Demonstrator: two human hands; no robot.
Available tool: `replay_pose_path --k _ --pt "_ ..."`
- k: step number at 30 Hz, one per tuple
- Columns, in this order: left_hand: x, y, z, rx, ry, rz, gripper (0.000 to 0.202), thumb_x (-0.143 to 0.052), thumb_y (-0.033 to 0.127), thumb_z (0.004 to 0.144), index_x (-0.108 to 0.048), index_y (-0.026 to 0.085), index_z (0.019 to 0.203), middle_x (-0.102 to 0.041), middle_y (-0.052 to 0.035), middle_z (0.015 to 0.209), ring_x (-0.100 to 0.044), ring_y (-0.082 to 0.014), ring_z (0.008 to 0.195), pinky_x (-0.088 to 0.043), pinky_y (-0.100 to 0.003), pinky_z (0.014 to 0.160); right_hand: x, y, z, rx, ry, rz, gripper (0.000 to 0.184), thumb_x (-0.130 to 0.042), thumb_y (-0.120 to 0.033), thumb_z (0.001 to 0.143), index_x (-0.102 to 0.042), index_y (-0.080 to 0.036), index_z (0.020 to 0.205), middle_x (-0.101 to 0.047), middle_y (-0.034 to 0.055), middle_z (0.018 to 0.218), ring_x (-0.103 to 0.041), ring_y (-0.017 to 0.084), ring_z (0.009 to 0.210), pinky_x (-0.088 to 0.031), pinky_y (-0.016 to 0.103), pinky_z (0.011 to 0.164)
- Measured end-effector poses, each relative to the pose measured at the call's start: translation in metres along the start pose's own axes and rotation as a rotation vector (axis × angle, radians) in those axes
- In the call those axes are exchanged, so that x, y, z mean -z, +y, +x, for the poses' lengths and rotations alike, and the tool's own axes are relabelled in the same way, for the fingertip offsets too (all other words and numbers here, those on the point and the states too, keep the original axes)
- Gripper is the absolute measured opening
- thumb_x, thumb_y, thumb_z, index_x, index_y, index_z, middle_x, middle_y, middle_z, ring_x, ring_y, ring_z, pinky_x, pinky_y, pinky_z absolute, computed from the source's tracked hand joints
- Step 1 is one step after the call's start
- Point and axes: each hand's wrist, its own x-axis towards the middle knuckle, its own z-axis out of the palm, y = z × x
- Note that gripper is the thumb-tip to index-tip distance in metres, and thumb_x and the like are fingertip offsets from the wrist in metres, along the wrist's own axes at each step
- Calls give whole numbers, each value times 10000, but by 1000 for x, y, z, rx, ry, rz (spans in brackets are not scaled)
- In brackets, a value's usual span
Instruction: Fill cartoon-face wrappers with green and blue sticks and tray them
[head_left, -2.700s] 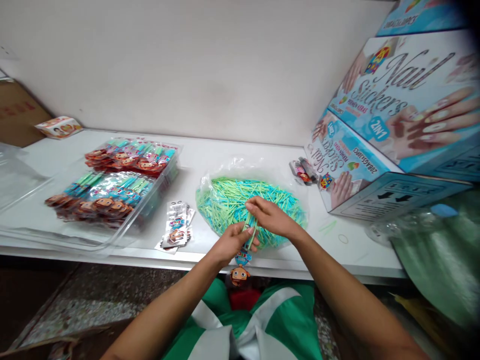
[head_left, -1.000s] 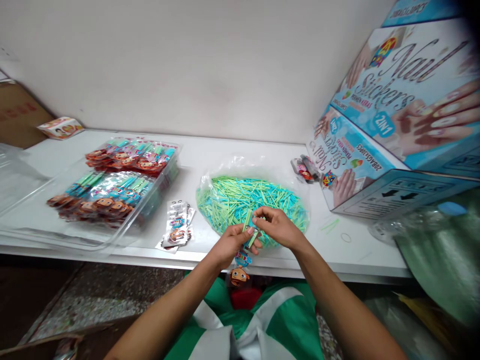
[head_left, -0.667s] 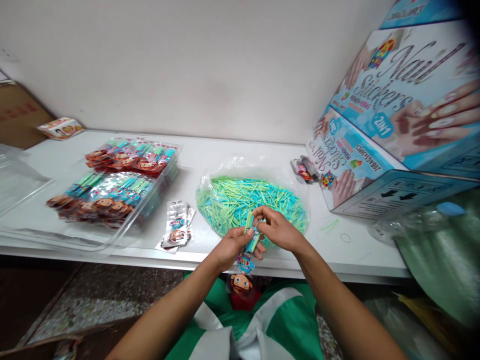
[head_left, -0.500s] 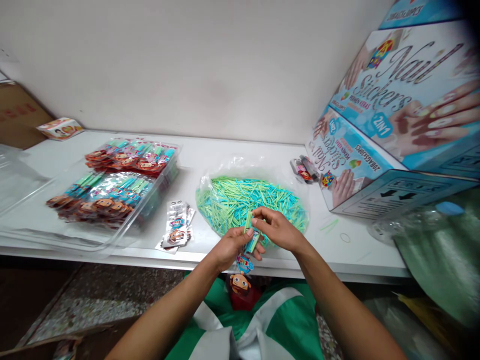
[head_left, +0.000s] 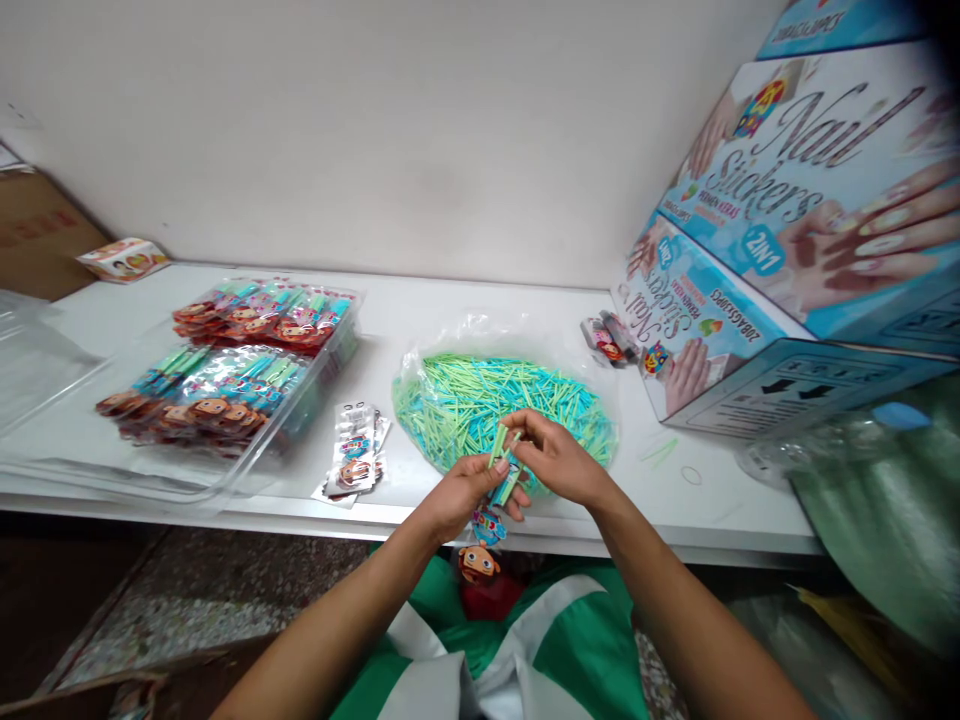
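Over the table's front edge, my left hand [head_left: 459,496] is closed on a small clear packet [head_left: 480,562] printed with a cartoon face. The packet hangs down from the fingers. Green and blue sticks [head_left: 498,442] stand up at the packet's top, within the same grip. My right hand [head_left: 559,458] pinches a green stick at that bunch, thumb and fingertips together. Just behind both hands lies a clear bag [head_left: 510,395] full of thin green and blue sticks. Fingers partly hide the packet's upper end.
A clear plastic tray [head_left: 247,455] of filled packets stands at left. Flat silver packets [head_left: 352,450] lie beside it. Nail sticker boxes [head_left: 750,250] are stacked at right, near a plastic bottle [head_left: 832,440], loose sticks [head_left: 660,452] and small wrapped packets [head_left: 609,338].
A green stick in my right fingers now leans apart from the bunch in my left hand. The hanging packet has shifted very slightly left and up.
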Motion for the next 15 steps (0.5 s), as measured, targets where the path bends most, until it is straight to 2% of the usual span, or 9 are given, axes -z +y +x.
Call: replay_pose_path --k 5,8,13,15 --pt "0 2 -1 5 -19 -6 309 -556 403 822 -573 97 866 -667 -106 731 -627 -159 581 -441 -235 538 1 -9 -2 31 -26 11 139 -483 -330 833 -532 -205 872 -505 -15 741 -506 116 635 -451 236 552" --pt "0 2 -1 5 -27 0 311 -554 403 824 -575 96 873 -667 -106 732 -626 -157 581 -442 -230 532 2 -11 -2 26 -36 4 122 -481 -323 833 -516 -207 822 -485 -27 703 -500 110 605 -444 234 543" --pt "1 1 -1 -17 -23 15 328 -554 411 823 -587 97 910 -670 -103 750 -624 -152 589 -438 -223 536 3 -11 -1 26 -37 -107 60 -488 -264 820 -514 -210 828 -502 -38 676 -501 102 559 -427 239 548" --pt "2 2 -1 -31 -10 27 344 -552 420 822 -591 96 931 -671 -100 750 -622 -149 589 -433 -221 538 4 -9 -1 30 -6 -139 98 -502 -282 822 -532 -209 879 -524 -26 711 -526 114 618 -437 251 595"
